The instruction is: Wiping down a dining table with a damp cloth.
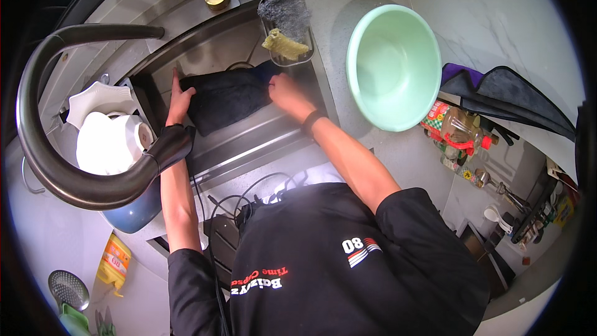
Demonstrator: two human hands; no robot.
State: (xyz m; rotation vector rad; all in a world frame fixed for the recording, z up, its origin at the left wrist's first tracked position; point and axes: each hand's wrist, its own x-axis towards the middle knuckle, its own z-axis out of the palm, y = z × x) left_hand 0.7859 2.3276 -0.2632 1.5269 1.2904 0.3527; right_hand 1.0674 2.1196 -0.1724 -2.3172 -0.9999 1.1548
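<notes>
A dark cloth (228, 95) is spread out between my hands, over the stainless steel sink (224, 144). My left hand (179, 98) is at the cloth's left edge, thumb and fingers apart; whether it pinches the edge is hard to tell. At the right end, the fingers of my right hand (284, 91) are closed on the cloth's edge. Just above that hand, a caddy (305, 58) holds a grey scouring pad (284, 11) and a yellow sponge (285, 45).
A dark metal faucet (32, 102) arches over the left side, near white bowls (109, 142). On the right counter stands a mint-green plastic basin (396, 67), with a grey cloth (508, 93) and bottles (459, 128) beyond. A yellow pouch (113, 261) lies lower left.
</notes>
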